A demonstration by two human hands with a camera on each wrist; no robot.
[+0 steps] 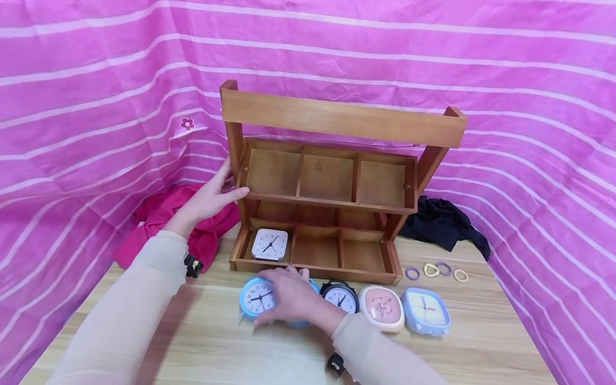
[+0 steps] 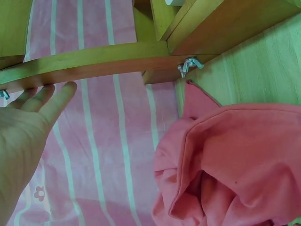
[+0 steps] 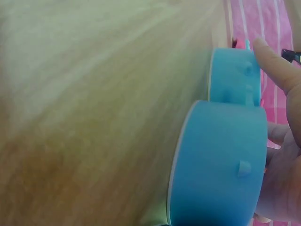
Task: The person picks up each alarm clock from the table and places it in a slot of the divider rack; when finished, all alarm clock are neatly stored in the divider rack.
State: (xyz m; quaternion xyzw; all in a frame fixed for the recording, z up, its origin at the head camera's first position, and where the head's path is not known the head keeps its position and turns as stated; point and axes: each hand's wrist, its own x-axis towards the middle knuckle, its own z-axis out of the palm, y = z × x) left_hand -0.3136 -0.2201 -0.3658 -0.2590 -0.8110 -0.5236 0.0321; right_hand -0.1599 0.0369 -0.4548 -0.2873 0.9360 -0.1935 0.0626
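Observation:
My left hand (image 1: pixel 212 197) rests against the left side of a brown wooden shelf rack (image 1: pixel 341 125), straight fingers (image 2: pixel 59 101) along its side post and thumb toward the upper tray. A white square alarm clock (image 1: pixel 270 244) sits in the lower tray's left compartment. Over two blue round alarm clocks on the table spreads my right hand (image 1: pixel 293 294). Its thumb and a finger reach the rim of the left blue clock (image 1: pixel 253 297); the second blue clock (image 3: pixel 218 165) is mostly hidden under the palm in the head view.
To the right stand a black alarm clock (image 1: pixel 340 297), a pink-faced clock (image 1: pixel 382 308) and a light-blue square clock (image 1: pixel 426 312). Several small rings (image 1: pixel 412 273) lie behind them. A red cloth (image 2: pixel 235 165) is left of the rack, a black cloth (image 1: pixel 445 222) right.

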